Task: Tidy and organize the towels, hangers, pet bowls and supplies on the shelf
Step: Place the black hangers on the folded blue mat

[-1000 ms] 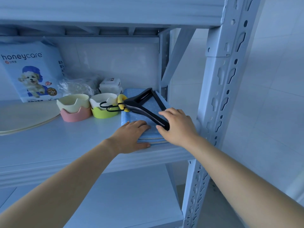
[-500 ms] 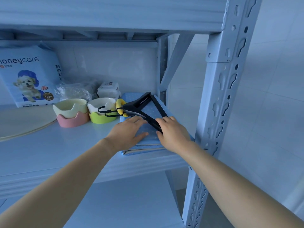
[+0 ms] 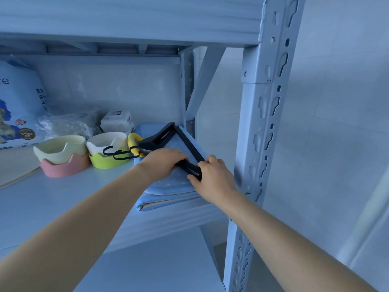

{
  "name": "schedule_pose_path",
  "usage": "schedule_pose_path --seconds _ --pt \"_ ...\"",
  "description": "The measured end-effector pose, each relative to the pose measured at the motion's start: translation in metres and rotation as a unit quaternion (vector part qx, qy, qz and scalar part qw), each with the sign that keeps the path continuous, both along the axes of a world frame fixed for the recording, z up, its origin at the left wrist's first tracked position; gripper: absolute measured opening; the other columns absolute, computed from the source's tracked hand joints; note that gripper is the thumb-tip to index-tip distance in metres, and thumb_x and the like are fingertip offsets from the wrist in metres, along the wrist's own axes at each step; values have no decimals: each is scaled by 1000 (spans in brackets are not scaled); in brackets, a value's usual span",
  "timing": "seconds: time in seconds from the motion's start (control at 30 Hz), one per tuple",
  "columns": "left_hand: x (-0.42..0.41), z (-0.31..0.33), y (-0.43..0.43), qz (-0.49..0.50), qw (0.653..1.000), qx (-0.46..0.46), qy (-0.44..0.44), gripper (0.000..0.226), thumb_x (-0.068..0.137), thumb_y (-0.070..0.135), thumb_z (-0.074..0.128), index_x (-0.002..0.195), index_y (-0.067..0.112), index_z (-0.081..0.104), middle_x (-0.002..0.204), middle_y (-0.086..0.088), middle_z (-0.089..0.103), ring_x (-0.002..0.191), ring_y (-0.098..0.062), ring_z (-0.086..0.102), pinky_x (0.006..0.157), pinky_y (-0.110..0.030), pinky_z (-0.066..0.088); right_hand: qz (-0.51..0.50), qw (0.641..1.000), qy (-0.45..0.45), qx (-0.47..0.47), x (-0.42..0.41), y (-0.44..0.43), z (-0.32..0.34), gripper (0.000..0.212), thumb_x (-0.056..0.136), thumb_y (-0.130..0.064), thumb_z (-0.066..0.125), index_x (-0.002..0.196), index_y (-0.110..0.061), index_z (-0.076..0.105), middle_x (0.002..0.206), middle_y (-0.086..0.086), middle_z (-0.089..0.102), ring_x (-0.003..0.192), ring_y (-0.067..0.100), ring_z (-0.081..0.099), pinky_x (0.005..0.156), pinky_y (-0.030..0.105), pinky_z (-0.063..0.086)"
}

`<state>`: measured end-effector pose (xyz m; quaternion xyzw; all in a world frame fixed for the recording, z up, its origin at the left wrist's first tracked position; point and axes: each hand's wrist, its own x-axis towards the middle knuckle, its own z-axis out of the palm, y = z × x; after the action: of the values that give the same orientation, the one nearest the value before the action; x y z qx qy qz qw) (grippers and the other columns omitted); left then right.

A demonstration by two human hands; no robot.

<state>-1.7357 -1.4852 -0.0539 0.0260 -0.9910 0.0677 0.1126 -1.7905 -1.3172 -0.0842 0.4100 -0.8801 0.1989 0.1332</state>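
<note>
Black hangers (image 3: 185, 142) lie stacked on a folded blue dotted towel (image 3: 168, 187) at the right end of the shelf (image 3: 63, 203). Their hooks point left, over a yellow ring (image 3: 133, 142). My right hand (image 3: 212, 178) pinches the hangers' near corner. My left hand (image 3: 166, 160) grips the hangers' lower arm from the left, its fingers curled over it. Two pet bowls stand to the left: a cream one on a pink base (image 3: 63, 155) and a white one on a green base (image 3: 105, 151).
A pet-pad bag (image 3: 19, 106), a clear plastic bag (image 3: 67, 123) and a white wipes pack (image 3: 116, 121) stand at the back. A round beige mat (image 3: 14, 165) lies at the left. The rack's upright post (image 3: 263, 127) is just right of my right hand.
My left hand has moved from lying flat on the towel onto the hangers and closed on them. My right hand stays on the near corner. The view has shifted closer and to the right.
</note>
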Motion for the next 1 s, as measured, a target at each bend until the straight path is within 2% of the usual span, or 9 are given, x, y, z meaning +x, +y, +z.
schedule_pose_path --seconds 0.1,0.23,0.43,0.77,0.9,1.0 --pt "-3 2 0 5 1000 -17 -6 24 94 16 49 115 25 56 108 5 59 104 -16 54 86 -37 47 4 1000 -4 -6 0 2 -2 40 91 -46 48 104 -9 57 111 6 45 101 25 44 76 38 48" --pt "-5 4 3 6 999 -41 -9 22 94 16 48 112 25 56 103 5 59 99 -15 54 80 -34 48 2 1000 -4 -6 1 4 -3 40 93 -43 48 105 -6 57 110 8 45 99 25 44 77 39 48" --pt "-5 8 7 13 997 -64 -35 23 94 15 47 114 24 55 101 3 59 97 -18 55 80 -38 49 5 1000 -17 -23 -1 7 -6 37 92 -42 51 104 -8 58 109 8 45 98 25 43 79 39 48" --pt "-9 17 9 7 992 -115 -54 26 95 14 46 117 27 52 102 4 58 97 -16 53 70 -31 44 14 998 -34 -45 -3 9 -6 34 91 -41 52 97 -8 57 108 7 46 97 23 45 79 37 48" --pt "-13 20 8 8 990 -133 -51 28 92 8 47 110 28 53 94 6 57 90 -16 53 63 -29 41 16 998 -35 -59 -2 10 -7 35 92 -42 51 98 -8 57 110 7 45 98 23 45 80 35 48" --pt "-16 24 4 1 989 -138 -46 30 90 4 47 105 29 53 91 7 57 88 -15 54 66 -31 47 17 997 -31 -74 -3 7 -6 35 92 -42 51 101 -9 57 110 6 45 98 22 45 78 33 47"
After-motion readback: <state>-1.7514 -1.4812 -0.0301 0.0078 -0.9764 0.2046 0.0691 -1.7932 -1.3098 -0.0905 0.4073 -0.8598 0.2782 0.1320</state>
